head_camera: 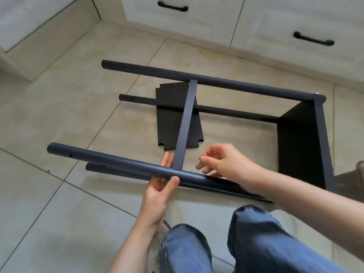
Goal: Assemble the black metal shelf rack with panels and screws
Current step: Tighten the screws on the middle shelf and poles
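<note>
The black rack lies on its side on the tiled floor. Its four round posts run left to right, the far top post (197, 78) and the near top post (110, 160) joined by a panel seen edge-on as a flat strip (186, 123). A fitted black panel (303, 142) closes the right end. My left hand (160, 191) grips the near top post, thumb over it, fingers behind, right at the strip's joint. My right hand (222, 161) hovers just right of that joint with loosely curled fingers; whether it pinches something small is unclear.
A loose black panel (171, 115) with notched corners lies flat on the floor under the rack. White cabinets with black drawer handles (313, 38) line the back. My knees in blue jeans (256, 239) fill the lower foreground.
</note>
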Demonstrator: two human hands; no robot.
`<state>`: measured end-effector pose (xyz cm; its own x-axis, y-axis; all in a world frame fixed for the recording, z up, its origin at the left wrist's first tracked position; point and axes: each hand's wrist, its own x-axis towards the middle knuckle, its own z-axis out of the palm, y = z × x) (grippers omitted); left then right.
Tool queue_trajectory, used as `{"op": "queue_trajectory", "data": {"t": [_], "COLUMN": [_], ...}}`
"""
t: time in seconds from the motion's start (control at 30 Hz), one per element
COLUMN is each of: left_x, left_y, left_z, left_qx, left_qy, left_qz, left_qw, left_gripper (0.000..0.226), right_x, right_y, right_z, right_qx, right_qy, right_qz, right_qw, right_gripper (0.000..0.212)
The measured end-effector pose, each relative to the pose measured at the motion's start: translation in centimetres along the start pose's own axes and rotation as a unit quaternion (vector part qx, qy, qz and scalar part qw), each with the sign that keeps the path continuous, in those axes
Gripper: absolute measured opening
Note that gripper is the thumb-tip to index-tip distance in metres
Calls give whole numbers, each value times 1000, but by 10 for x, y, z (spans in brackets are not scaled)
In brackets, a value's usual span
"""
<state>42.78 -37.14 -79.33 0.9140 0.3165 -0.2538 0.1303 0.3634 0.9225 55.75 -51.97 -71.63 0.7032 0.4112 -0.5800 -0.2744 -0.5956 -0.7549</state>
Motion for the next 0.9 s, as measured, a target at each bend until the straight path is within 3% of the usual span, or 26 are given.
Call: {"op": "queue_trajectory", "data": {"t": [0.1, 0.27, 0.5, 0.9], "left_x": [-1, -1, 0, -1], "left_y": [-3, 1, 4, 4], "left_z": [-3, -5, -6, -10], "left_qx": [5, 7, -18, -32], "left_qy": [8, -5, -9, -6], "left_qz": [-16, -39, -72, -75], "left_qw": [1000, 999, 997, 997], "left_gripper": [58, 60, 99, 87], "right_x": [12, 32, 42, 49], "right_y": [2, 8, 17, 22], "right_z": [-1, 4, 12, 17], "right_qx": [113, 127, 90, 210], "right_qy": [-36, -52, -93, -167], "right_qz": [11, 2, -19, 33], "right_qw": [993, 991, 991, 963], "right_gripper": [7, 14, 15, 7]}}
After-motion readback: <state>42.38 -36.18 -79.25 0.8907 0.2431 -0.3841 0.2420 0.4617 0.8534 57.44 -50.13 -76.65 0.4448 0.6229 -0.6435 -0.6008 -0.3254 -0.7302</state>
